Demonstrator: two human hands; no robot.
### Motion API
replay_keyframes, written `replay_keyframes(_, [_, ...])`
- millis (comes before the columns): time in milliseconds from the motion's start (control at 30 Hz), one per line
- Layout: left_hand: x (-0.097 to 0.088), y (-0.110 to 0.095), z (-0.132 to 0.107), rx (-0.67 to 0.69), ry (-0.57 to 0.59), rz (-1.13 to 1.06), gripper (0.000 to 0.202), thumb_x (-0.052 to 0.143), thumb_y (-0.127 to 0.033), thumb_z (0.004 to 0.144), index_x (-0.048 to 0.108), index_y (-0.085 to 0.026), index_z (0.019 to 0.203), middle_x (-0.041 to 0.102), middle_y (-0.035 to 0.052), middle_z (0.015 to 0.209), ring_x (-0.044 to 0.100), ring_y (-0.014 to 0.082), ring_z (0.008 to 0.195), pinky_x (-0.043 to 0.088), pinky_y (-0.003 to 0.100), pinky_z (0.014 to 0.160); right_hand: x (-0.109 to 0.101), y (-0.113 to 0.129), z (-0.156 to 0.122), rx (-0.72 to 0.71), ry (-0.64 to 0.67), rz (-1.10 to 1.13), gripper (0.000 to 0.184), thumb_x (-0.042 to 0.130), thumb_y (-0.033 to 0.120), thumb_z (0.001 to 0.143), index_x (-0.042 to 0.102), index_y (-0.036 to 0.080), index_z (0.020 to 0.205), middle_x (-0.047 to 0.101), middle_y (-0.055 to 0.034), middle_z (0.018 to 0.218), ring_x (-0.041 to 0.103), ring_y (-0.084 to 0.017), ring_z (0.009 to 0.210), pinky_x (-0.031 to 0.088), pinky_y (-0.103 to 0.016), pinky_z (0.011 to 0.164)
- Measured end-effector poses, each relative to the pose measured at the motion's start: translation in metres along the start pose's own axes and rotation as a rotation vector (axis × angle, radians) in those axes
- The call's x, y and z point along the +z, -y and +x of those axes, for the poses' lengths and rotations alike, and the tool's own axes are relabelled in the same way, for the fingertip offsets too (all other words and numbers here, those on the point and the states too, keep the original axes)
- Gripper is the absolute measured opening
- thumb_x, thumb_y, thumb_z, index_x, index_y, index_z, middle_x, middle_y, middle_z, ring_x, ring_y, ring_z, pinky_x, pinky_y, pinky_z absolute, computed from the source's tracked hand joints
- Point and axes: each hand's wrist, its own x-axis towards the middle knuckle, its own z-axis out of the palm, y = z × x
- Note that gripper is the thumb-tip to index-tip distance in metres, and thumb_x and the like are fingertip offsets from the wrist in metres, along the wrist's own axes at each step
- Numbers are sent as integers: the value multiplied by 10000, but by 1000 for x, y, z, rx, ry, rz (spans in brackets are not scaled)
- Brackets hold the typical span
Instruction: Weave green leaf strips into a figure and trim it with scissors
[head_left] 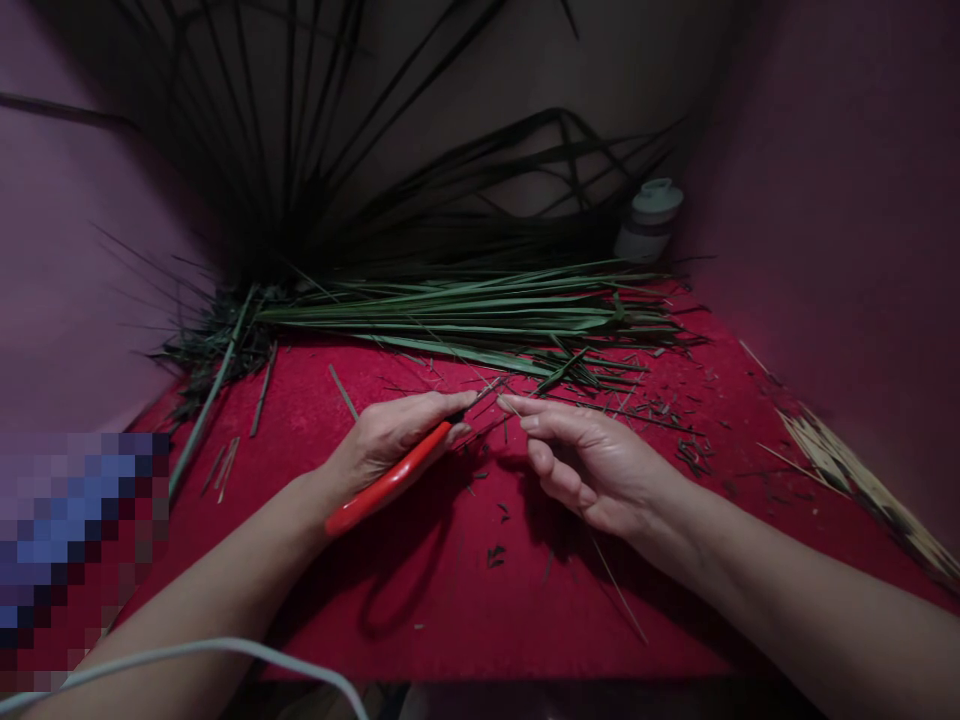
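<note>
My left hand (405,425) is closed around a pair of scissors with a red-orange handle (390,487). Their dark, narrow blades (489,390) point toward my right hand. Between thumb and fingertips, my right hand (581,455) pinches a thin palm leaf strip; its upper end shows near the blade tips, and a thin length (621,592) hangs below the palm. The middle of the strip is hidden behind the fingers. Small dark clippings (496,556) lie on the red cloth (450,620) beneath both hands.
Long green leaf strips (450,310) lie across the back, beside a dark fan-shaped frond (300,190). A lidded white container (649,222) stands at back right. Pale thin sticks (862,480) are bundled at right. A light cable (225,648) crosses the lower left.
</note>
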Motion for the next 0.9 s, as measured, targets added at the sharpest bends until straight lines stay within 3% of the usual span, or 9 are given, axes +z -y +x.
replay_keyframes(233, [0, -4, 2, 11, 32, -51, 311, 562, -201, 868, 579, -189, 1178, 716, 71, 1045, 681, 154, 927, 527, 207, 800, 1, 1, 1, -5, -15, 3, 327, 501, 105, 803, 579, 141, 1119, 574, 33, 465, 353, -30, 255, 204, -108, 266])
replay_keyframes(367, [-1, 5, -1, -7, 45, -10, 316, 549, -213, 876, 583, -179, 1188, 714, 78, 1049, 684, 155, 907, 527, 208, 790, 1, 2, -1, 24, -2, 28, 330, 486, 101, 815, 572, 143, 1132, 569, 35, 468, 350, -25, 262, 201, -104, 271])
replay_keyframes(500, [-4, 12, -5, -35, -22, 33, 319, 583, -235, 854, 604, -142, 1159, 724, 91, 996, 693, 160, 849, 541, 214, 754, -1, 3, -2, 28, 35, 39, 345, 484, 97, 813, 563, 140, 1146, 562, 42, 476, 343, -22, 268, 191, -104, 269])
replay_keyframes(600, [-3, 7, -4, -79, -57, 25, 298, 584, -221, 851, 614, -181, 1145, 730, 73, 968, 696, 157, 802, 554, 223, 726, -1, 3, -2, 24, 38, 29, 352, 484, 103, 813, 551, 143, 1156, 564, 42, 481, 335, -23, 267, 189, -106, 266])
replay_keyframes(767, [2, 4, -4, -3, 55, 1, 407, 565, -211, 859, 534, -256, 1262, 715, 56, 1049, 687, 190, 895, 560, 268, 785, -1, 2, -1, 25, 17, 15, 364, 491, 113, 811, 540, 145, 1171, 562, 44, 476, 337, -27, 264, 197, -109, 266])
replay_keyframes(900, [-1, 10, -7, -127, -15, -30, 353, 593, -242, 846, 585, -249, 1198, 720, 55, 1029, 693, 184, 870, 557, 258, 784, -1, 1, -3, 7, 23, 8, 361, 501, 112, 803, 570, 157, 1155, 574, 37, 487, 334, -19, 267, 196, -106, 274])
